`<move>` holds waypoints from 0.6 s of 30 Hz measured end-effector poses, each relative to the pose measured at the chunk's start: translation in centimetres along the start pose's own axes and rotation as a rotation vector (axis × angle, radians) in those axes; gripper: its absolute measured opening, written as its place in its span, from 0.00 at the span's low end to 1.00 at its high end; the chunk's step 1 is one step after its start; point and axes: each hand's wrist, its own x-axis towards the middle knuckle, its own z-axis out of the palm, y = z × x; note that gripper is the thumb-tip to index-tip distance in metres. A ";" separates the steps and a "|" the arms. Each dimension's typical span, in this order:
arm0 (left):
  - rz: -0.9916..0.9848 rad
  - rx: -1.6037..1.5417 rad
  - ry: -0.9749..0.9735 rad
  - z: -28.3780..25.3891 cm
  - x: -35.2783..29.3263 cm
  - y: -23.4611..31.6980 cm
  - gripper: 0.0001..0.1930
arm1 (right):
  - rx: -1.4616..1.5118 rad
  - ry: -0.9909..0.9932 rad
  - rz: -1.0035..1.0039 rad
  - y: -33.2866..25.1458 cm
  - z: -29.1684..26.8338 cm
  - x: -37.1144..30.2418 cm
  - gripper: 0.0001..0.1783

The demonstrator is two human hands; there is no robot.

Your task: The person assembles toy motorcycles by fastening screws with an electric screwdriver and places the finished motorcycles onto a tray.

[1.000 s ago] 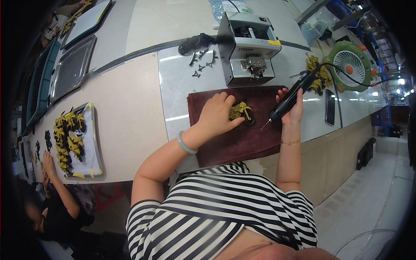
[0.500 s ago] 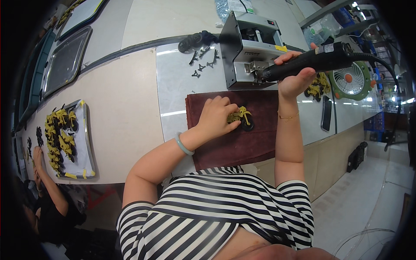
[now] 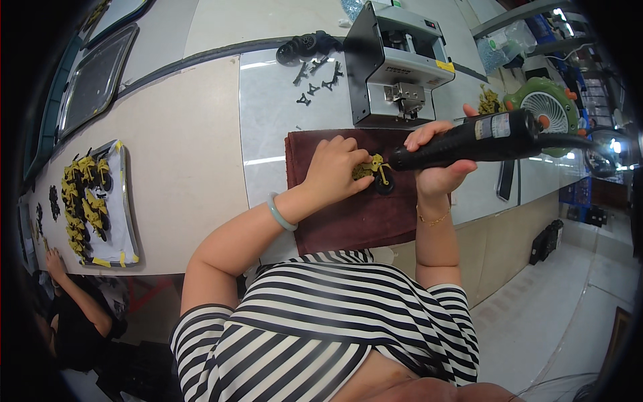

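Observation:
My left hand (image 3: 337,167) is closed on a small yellow toy motorcycle (image 3: 374,167) with black wheels, pressing it against the dark red cloth (image 3: 341,224). Fingers cover the toy's rear; its front wheel and fork show on the right. My right hand (image 3: 439,164) is wrapped round a black electric screwdriver (image 3: 469,142) with a cable at its back end. The tool's front end is beside the toy's front, pointing left and down; its bit is hidden, so I cannot tell whether it touches.
A screw feeder machine (image 3: 402,74) stands behind the cloth, small black parts (image 3: 313,88) to its left. A tray (image 3: 127,231) of yellow toys lies far left, near a co-worker's hand (image 3: 55,263). A green fan (image 3: 546,114) and a phone (image 3: 506,179) are at right.
My right hand has brought the electric screwdriver from the screw feeder's front down and left to the toy motorcycle. My left hand keeps its hold on the toy.

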 end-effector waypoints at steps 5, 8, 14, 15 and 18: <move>0.007 0.011 0.005 0.1 0.0 0.0 0.15 | -0.010 -0.005 -0.008 1.0 0.3 -1.1 0.55; 0.004 0.016 0.001 0.1 0.1 0.1 0.15 | -0.030 -0.016 -0.036 1.7 0.2 -1.4 0.53; 0.001 0.012 0.004 0.1 0.1 0.0 0.15 | -0.010 -0.050 0.003 2.5 0.5 -1.7 0.50; 0.008 0.011 0.010 0.1 0.2 0.0 0.15 | -0.015 -0.045 0.014 2.4 0.5 -1.7 0.50; 0.015 0.017 0.014 0.1 0.2 0.0 0.15 | -0.009 -0.068 0.021 2.5 0.2 -1.5 0.50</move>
